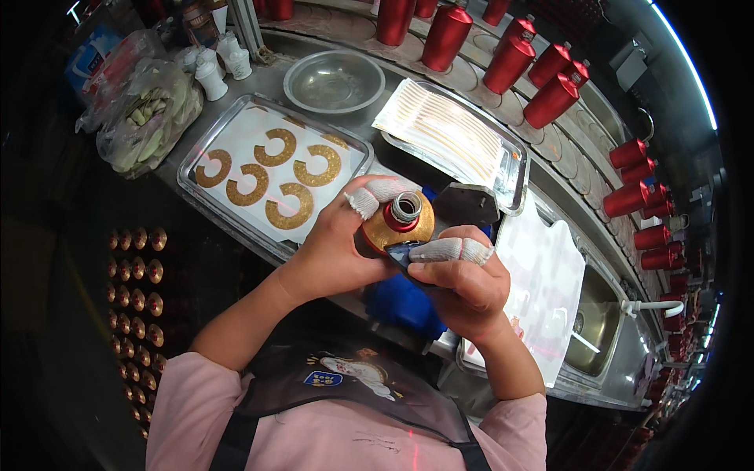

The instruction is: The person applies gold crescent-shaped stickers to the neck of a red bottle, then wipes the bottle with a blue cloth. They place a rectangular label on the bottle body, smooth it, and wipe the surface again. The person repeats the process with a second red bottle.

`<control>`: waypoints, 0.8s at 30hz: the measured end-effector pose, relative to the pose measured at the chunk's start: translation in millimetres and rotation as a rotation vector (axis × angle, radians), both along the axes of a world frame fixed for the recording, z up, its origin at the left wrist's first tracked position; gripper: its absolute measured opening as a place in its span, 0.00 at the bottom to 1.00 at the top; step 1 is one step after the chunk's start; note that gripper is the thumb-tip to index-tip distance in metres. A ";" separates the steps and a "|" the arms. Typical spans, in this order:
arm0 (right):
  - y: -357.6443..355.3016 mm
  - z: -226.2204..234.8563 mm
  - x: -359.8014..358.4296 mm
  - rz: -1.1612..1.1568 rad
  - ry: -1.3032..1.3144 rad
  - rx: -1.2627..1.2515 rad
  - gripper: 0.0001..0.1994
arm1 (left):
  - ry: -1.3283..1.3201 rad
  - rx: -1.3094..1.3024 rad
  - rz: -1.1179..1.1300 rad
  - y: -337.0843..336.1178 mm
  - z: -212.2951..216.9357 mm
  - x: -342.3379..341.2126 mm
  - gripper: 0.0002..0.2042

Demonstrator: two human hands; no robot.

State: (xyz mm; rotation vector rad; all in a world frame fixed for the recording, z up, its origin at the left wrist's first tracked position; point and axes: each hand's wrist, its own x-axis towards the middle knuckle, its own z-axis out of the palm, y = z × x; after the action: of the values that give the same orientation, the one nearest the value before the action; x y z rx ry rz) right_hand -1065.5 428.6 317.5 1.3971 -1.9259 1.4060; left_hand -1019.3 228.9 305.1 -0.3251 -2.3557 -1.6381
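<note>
My left hand (334, 247) grips a red bottle (397, 224) seen from above, its silver threaded neck pointing at the camera and a gold ring label around its shoulder. White tape wraps my left fingertips by the neck. My right hand (459, 279), its fingers also taped, presses a small dark blue tool against the gold label on the bottle's near side. Both hands are held over the steel counter's front edge.
A clear tray (196, 184) with several gold C-shaped labels lies at left. Another tray (514, 161) holds thin gold strips. A steel bowl (334, 78), white bottles (212, 78), plastic bags (145, 118), rows of red bottles (550, 98), gold caps (145, 271) and a sink (597, 322) surround them.
</note>
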 end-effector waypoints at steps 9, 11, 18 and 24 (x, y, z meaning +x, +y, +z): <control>-0.2 7.3 0.6 -0.006 0.088 0.045 0.14 | 0.225 -0.160 0.225 16.0 -10.3 9.1 0.34; -0.3 7.9 1.9 -0.097 0.047 0.059 0.15 | 0.237 -0.171 0.251 16.4 -12.0 10.4 0.34; -6.3 5.3 15.7 -0.134 0.049 0.023 0.14 | 0.286 -0.160 0.365 27.0 -22.1 9.2 0.36; 3.1 10.2 19.3 -0.145 -0.070 -0.029 0.16 | 0.343 -0.174 0.348 20.9 -21.7 11.8 0.34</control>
State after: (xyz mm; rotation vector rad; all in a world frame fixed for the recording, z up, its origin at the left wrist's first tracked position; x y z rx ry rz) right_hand -1046.2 431.8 327.6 1.1845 -1.9983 1.4254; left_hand -1007.5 249.8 283.4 -0.1953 -2.1483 -1.1251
